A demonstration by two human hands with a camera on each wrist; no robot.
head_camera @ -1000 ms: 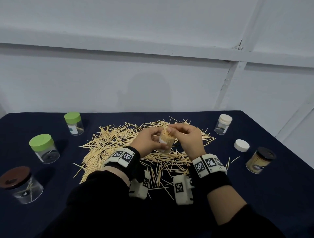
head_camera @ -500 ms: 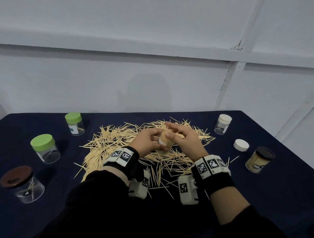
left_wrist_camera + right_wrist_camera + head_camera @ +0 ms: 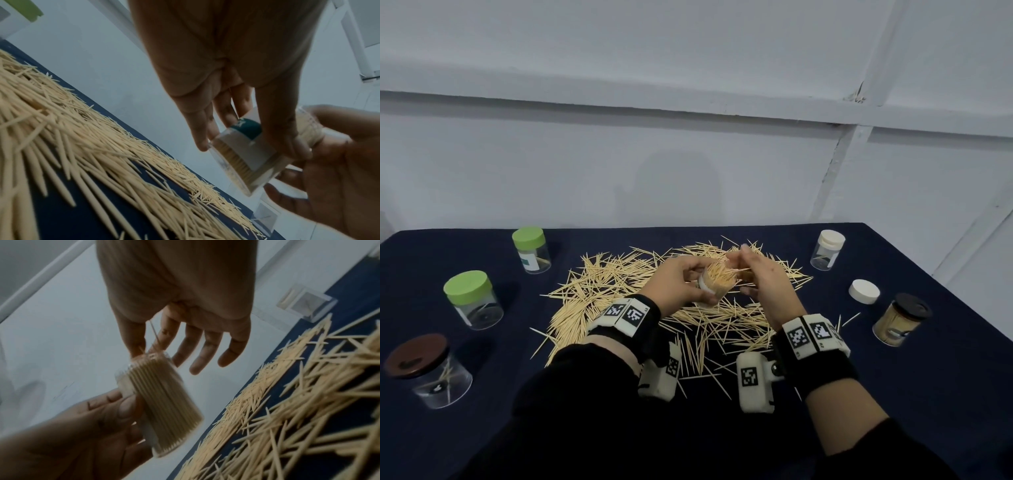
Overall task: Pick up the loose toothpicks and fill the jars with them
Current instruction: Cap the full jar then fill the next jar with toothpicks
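Observation:
My left hand (image 3: 690,279) grips a small clear jar (image 3: 717,282) packed with toothpicks and holds it tilted above the loose toothpick pile (image 3: 619,284). In the left wrist view my left hand (image 3: 248,144) has its fingers and thumb round the jar (image 3: 242,155) by its white and teal label. My right hand (image 3: 739,262) is at the jar's mouth. In the right wrist view my right hand (image 3: 152,345) pinches a toothpick (image 3: 153,331) between thumb and forefinger at the rim of the jar (image 3: 162,402), with the other fingers spread.
Closed jars ring the pile on the dark blue table (image 3: 945,394): two with green lids (image 3: 528,238) (image 3: 468,287), a brown-lidded one (image 3: 416,351), a white-lidded one (image 3: 828,250) and a black-lidded one full of toothpicks (image 3: 902,320). A loose white lid (image 3: 864,291) lies at the right.
The jar has tipped its open mouth more toward me. My right hand has drawn back from over the mouth to its far right rim.

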